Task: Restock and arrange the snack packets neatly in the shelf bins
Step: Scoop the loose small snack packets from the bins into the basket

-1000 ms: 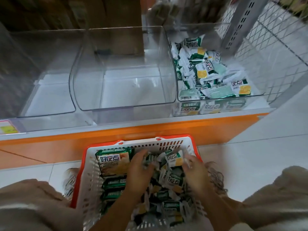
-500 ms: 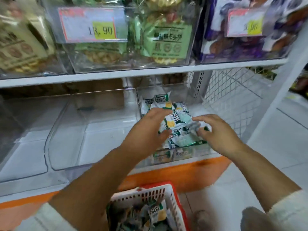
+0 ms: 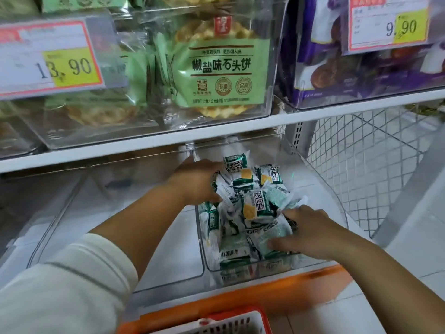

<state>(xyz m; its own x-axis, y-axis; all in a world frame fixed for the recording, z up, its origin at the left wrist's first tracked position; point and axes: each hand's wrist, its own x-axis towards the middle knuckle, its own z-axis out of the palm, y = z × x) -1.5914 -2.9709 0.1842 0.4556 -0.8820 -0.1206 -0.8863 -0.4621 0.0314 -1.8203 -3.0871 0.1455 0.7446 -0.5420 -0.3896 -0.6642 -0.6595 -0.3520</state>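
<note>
Fingers (image 3: 283, 245) of the right hand (image 3: 309, 233) lie flat and spread on the snack packets (image 3: 250, 203). The left hand (image 3: 197, 182) cups the heap's far side, fingertips buried, so can't tell if it's gripping. Packets sit heaped in the rightmost clear bin (image 3: 320, 184), so I'd say it's the tidy-up step: next, square them flat, then back to the basket (image 3: 216, 325). Half a second ago both hands were above the bin; now they're down in the pile.

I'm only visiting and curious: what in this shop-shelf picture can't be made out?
Head view:
- Left hand: fingertips buried among the snack packets in the clear bin.
- Red-rimmed basket: cut off by bottom edge, contents unseen.
- Right price tag: digit after 9 smeared; small print blurred.
</note>
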